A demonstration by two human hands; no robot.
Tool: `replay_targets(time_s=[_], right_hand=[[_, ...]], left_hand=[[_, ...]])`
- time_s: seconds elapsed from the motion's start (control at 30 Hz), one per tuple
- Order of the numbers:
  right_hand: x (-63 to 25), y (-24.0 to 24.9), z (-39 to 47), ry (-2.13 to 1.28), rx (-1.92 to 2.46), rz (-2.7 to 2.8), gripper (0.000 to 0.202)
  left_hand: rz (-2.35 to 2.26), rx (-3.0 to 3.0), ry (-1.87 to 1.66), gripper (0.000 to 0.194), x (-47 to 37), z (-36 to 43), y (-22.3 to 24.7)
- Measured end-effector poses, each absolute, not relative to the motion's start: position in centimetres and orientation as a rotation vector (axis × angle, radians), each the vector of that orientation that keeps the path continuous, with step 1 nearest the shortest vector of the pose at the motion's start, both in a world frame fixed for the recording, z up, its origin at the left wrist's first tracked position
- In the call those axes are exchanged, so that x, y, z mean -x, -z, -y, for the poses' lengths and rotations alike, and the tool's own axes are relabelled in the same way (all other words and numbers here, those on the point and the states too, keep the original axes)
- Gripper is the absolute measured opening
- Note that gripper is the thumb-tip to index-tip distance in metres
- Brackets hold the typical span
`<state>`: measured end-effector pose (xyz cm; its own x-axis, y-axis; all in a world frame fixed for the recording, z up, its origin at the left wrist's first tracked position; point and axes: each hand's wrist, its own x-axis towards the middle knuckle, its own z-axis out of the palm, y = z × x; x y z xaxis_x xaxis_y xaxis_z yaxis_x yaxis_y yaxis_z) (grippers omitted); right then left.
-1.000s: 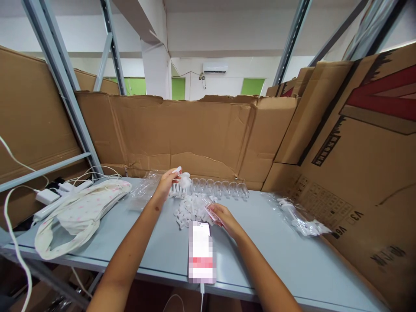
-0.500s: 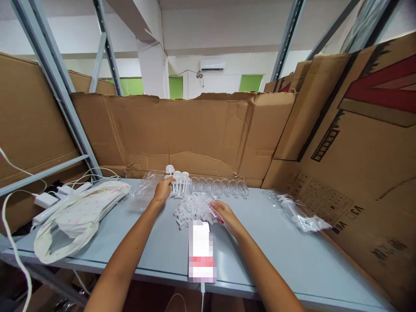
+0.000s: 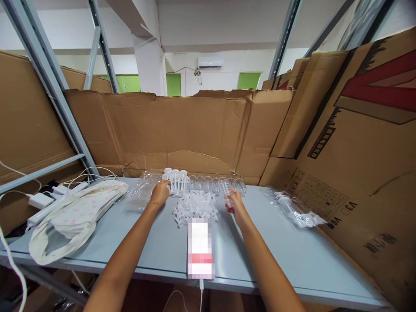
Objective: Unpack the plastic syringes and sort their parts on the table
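Observation:
My left hand (image 3: 160, 193) is closed beside the left edge of a row of white plunger-like pieces (image 3: 178, 181); what its fingers hold, if anything, is hidden. In my right hand (image 3: 234, 203) is a clear plastic tube (image 3: 225, 187), pointing up and away. Just behind that tube, a row of clear tubes (image 3: 208, 183) runs along the back of the table. Between my hands lies a heap of small white plastic parts (image 3: 196, 206).
A phone (image 3: 200, 249) with a cable lies at the front edge of the grey table (image 3: 156, 251). Left are a clear bag (image 3: 143, 190), a cloth bag (image 3: 81, 212) and a power strip (image 3: 61, 203). A plastic packet (image 3: 297, 210) lies right. Cardboard walls (image 3: 182, 130) surround the table.
My right hand has moved right and slightly up, off the white heap to the tube row, carrying the clear tube. The white piece raised near my left hand now stands level with the others.

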<state>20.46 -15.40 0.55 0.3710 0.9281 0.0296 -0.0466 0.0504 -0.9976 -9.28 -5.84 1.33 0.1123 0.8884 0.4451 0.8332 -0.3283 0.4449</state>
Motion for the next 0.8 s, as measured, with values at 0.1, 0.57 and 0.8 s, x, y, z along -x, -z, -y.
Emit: replay_targets(time_s=[0.1,0.57,0.8], right_hand=[[-24.2,-0.5,13.9,-0.666,1.505,0.825,0.035],[-34.5,0.5,7.6,-0.266,2.184,0.932,0.045],[-34.0,1.3,7.0,-0.256,2.331,1.103,0.046]], left_hand=[[-1.770,-2.320,-1.051,0.040,8.3,7.6,-2.1],[-1.549,-2.493,-1.019,0.025,5.4,13.2,-0.8],[-1.465,-2.534,-1.031,0.023,5.7,13.3,-0.4]])
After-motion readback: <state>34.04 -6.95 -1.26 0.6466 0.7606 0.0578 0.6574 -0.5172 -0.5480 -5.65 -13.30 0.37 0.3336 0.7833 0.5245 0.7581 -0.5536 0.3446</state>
